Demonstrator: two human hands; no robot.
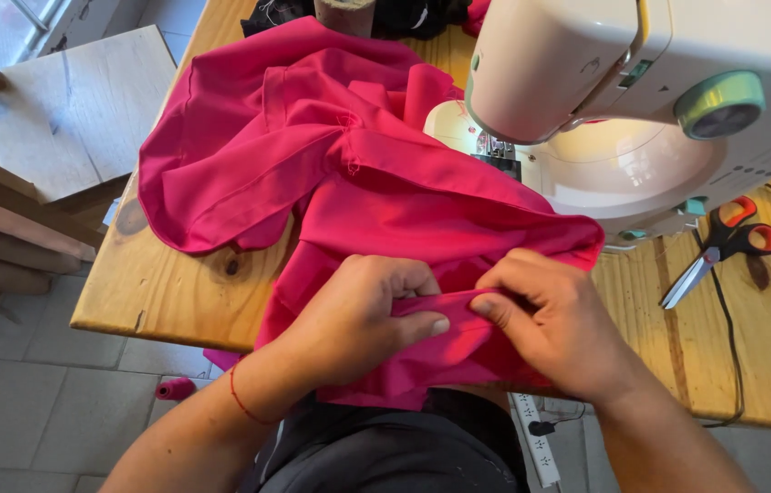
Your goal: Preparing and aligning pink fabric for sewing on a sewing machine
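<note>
Over at nine o'clock I see a pale wooden board (75,110) leaning off the side, and down on the tiled floor at about seven o'clock a pink thread spool (174,390). Moving right, the wooden table (153,292) carries a big heap of pink fabric (312,155), spreading from eleven o'clock down to the near edge. Now centre frame: my left hand (363,319), red string at the wrist, is closed on a folded edge of that fabric, thumb pressed on top. Just beside it at five o'clock, my right hand (554,319) pinches the same fold, fingertips almost meeting the left thumb. Both hands are close together, clamped on the cloth right at the table's near edge, over my lap. Up at one o'clock sits the white sewing machine (604,82), fabric tucked beneath its needle area. Further right, at three o'clock, orange-handled scissors (723,246) lie on the table beside a black cable (732,338).
</note>
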